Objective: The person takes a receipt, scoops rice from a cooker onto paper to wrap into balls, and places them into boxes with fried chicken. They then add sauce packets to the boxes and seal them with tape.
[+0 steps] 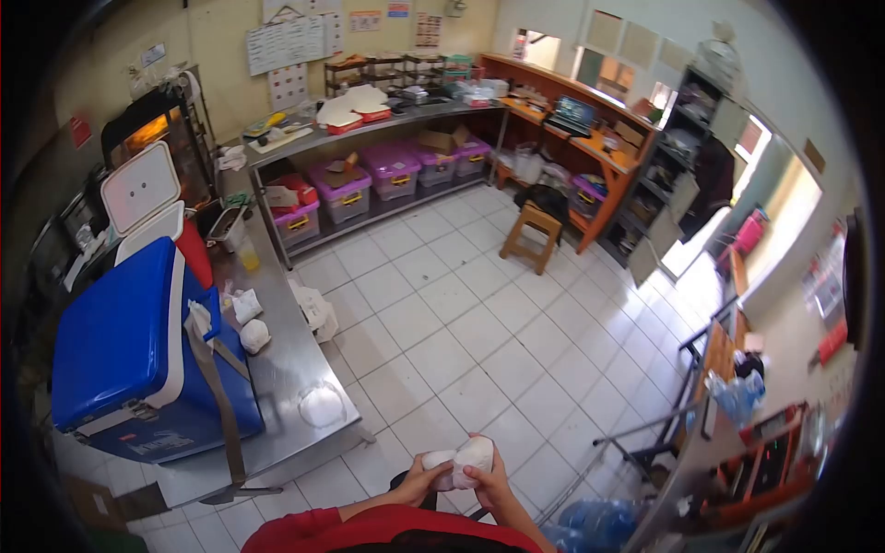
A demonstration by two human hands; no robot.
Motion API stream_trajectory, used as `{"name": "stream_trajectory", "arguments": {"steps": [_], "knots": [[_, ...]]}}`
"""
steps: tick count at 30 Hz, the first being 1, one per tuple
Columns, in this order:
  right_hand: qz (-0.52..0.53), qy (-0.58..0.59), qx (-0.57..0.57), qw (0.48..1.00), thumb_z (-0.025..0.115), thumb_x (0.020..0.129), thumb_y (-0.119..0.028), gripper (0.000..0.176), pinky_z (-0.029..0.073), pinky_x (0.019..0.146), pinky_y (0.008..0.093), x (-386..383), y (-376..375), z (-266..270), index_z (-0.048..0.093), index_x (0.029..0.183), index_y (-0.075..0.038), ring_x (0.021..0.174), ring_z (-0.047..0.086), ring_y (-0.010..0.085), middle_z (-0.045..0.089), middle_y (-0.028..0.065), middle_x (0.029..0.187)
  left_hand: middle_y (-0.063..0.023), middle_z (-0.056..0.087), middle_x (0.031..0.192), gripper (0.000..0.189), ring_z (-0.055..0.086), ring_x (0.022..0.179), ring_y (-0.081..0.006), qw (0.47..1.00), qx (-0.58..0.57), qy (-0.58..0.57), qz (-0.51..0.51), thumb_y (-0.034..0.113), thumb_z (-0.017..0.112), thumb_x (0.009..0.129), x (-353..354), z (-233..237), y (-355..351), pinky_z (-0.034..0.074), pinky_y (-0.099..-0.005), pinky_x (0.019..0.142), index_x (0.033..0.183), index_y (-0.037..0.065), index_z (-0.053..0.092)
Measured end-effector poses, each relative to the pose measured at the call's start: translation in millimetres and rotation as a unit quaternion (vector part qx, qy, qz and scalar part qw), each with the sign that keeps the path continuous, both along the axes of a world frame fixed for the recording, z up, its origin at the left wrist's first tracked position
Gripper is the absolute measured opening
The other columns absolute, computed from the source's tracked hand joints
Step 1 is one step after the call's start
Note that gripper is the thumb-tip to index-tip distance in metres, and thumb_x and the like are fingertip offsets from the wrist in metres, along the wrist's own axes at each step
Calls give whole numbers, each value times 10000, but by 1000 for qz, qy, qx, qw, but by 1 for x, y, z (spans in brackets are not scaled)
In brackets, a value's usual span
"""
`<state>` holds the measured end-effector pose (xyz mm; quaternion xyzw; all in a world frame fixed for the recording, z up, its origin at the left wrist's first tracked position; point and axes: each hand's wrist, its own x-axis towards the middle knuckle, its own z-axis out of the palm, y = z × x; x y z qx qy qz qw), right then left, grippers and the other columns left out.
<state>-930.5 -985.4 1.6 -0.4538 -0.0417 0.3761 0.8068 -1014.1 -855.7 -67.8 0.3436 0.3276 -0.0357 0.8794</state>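
Note:
Low in the middle of the head view, a white wrapped bundle (473,459) is held in front of the red clothing. My left hand (419,481) grips its left part, and my right hand (493,481) is closed round its right side, thumb on the front. The bundle looks like soft plastic or paper; its contents are hidden. To the left, another white bundle (255,336) rests on the metal counter (290,369) beside the blue cooler (157,359). A round, whitish clear item (322,405) lies near the counter's corner.
Purple-lidded bins (390,170) stand under the back counter. A wooden stool (532,238) is on the tiled floor (442,313). At the back right is an orange desk with a laptop (573,115). Large blue bottles (599,525) are at the lower right, near a bench (714,359).

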Motion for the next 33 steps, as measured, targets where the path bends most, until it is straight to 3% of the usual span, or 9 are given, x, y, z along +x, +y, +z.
{"name": "stream_trajectory", "arguments": {"steps": [3, 6, 10, 14, 18, 21, 25, 29, 33], "knots": [[106, 21, 22, 994, 723, 688, 2, 727, 463, 868, 349, 94, 46, -11, 365, 1318, -54, 1013, 532, 216, 519, 96, 1072, -134, 476, 1168, 635, 543, 1075, -254, 995, 56, -16, 82, 103, 732, 771, 61, 25, 41, 495, -404, 872, 1229, 41, 296], [154, 43, 44, 986, 711, 726, -38, 709, 445, 892, 353, 177, 103, -20, 355, 1339, -59, 1035, 523, 217, 515, 97, 1107, -133, 498, 1170, 605, 543, 1093, -267, 990, 24, -20, 136, 57, 727, 761, 128, 5, 99, 501, -423, 874, 1225, 45, 339], [165, 64, 35, 984, 687, 776, -96, 669, 446, 892, 354, 268, 171, 12, 346, 1350, -65, 1060, 516, 218, 512, 98, 1123, -128, 544, 1131, 567, 576, 1048, -270, 988, 11, -37, 152, 59, 730, 750, 225, 23, 169, 528, -411, 827, 1212, 32, 403], [169, 15, 14, 985, 670, 800, -327, 686, 462, 884, 430, 368, 227, 15, 340, 1344, -72, 1012, 557, 246, 548, 109, 1071, -122, 564, 1110, 561, 588, 1026, -252, 990, 49, -47, 126, 116, 733, 750, 329, 44, 241, 527, -409, 814, 1213, 25, 429], [132, 11, 29, 991, 619, 829, -340, 619, 449, 903, 525, 463, 283, 11, 359, 1326, -77, 988, 564, 253, 558, 102, 1049, -94, 558, 1126, 559, 574, 1041, -239, 989, 2, -59, 133, 163, 712, 769, 430, 46, 305, 511, -420, 822, 1242, 58, 432], [131, 37, 22, 990, 593, 847, -332, 579, 441, 912, 527, 536, 329, -4, 366, 1322, -90, 975, 561, 252, 547, 103, 1067, -84, 550, 1139, 549, 561, 1057, -238, 984, -29, -38, 170, 180, 699, 776, 496, 29, 354, 500, -425, 837, 1249, 82, 438], [152, 29, -47, 987, 570, 866, -309, 516, 427, 925, 466, 639, 406, -29, 383, 1308, -118, 1051, 517, 241, 512, 81, 1147, -89, 545, 1144, 546, 558, 1060, -249, 971, -54, -36, 232, 214, 695, 790, 556, -1, 420, 499, -443, 833, 1254, 85, 438], [260, -1, -88, 962, 588, 861, -251, 493, 424, 919, 434, 727, 520, -11, 391, 1290, -107, 1091, 498, 226, 505, 69, 1169, -81, 550, 1143, 504, 563, 1051, -245, 934, -101, -4, 342, 208, 697, 795, 596, 6, 492, 507, -435, 818, 1230, 100, 466], [368, -38, -104, 923, 616, 844, -197, 484, 425, 911, 417, 776, 654, -4, 398, 1261, -82, 1109, 495, 216, 501, 76, 1184, -69, 571, 1102, 459, 575, 1021, -220, 864, -40, -10, 501, 182, 695, 800, 618, 12, 561, 524, -407, 780, 1201, 96, 488]]}}
